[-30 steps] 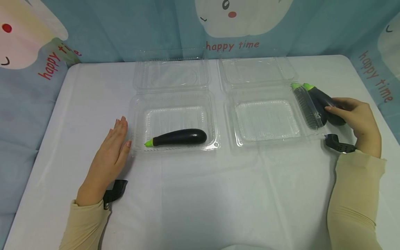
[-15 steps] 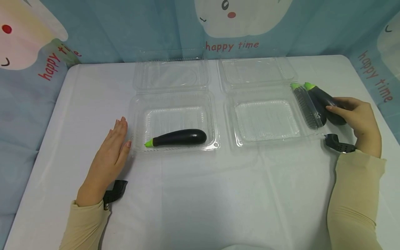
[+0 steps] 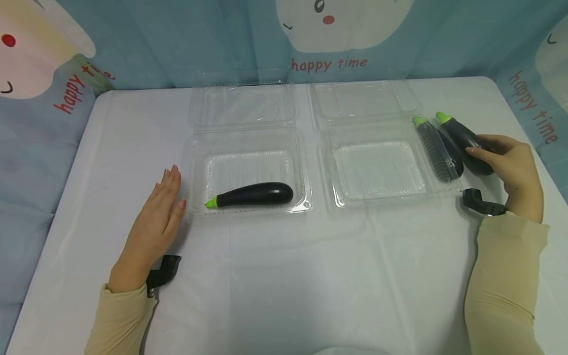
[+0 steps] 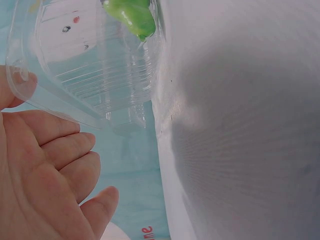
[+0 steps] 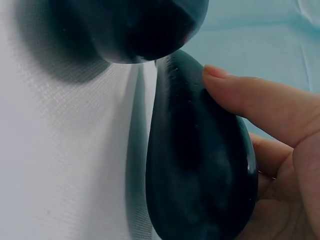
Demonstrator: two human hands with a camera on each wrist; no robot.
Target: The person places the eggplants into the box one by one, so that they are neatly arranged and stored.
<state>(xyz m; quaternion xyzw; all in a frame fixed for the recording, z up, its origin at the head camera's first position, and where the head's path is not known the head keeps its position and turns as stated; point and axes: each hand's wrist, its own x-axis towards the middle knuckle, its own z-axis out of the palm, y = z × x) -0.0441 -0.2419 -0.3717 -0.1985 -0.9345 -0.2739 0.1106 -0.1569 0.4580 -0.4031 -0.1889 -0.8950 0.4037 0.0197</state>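
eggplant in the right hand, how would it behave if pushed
The eggplant would likely roll, given its rounded body. Its glossy skin may be slippery. It might curve as it rolls, since it tapers toward the green stem.

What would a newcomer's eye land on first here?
Probably the black eggplant with the bright green tip, lying along the near side of the left clear container, stark against the white tablecloth. Next, over on the right, the right hand gripping a second eggplant, with a third eggplant between that one and the right clear container. Behind it all, the blue backdrop with red "happy time" lettering.
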